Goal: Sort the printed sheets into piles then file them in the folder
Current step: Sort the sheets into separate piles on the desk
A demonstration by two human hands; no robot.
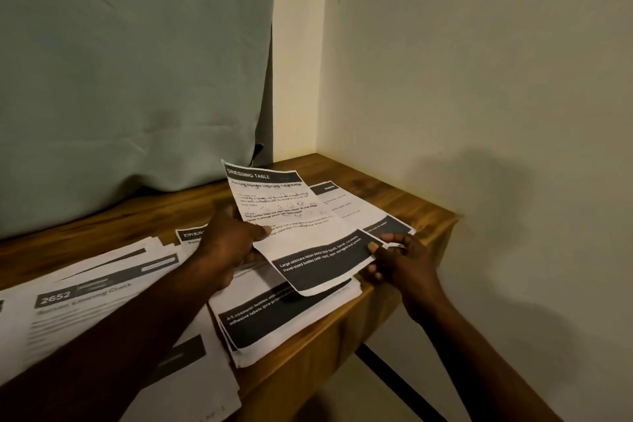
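The left hand (227, 243) grips the left edge of a printed sheet headed "DRESSING TABLE" (308, 226), thumb pressed on its face and fingers curled beneath. The right hand (400, 260) pinches the sheet's lower right corner between thumb and fingertips. The sheet is lifted and tilted above the tabletop (411, 195), over its right front part. Directly under it, by the front edge near the right corner, lies a pile of sheets (291, 315) with a dark band of white text at its near end. Another sheet (346, 202) lies flat behind the held one, toward the right edge. A second "DRES…" sheet (190, 235) peeks out behind the left hand. Overlapping sheets, one marked "2652" (85, 301), spread across the tabletop's left part. A grey-green curtain (137, 62) hangs along the back edge, and a pale wall (479, 79) stands to the right.
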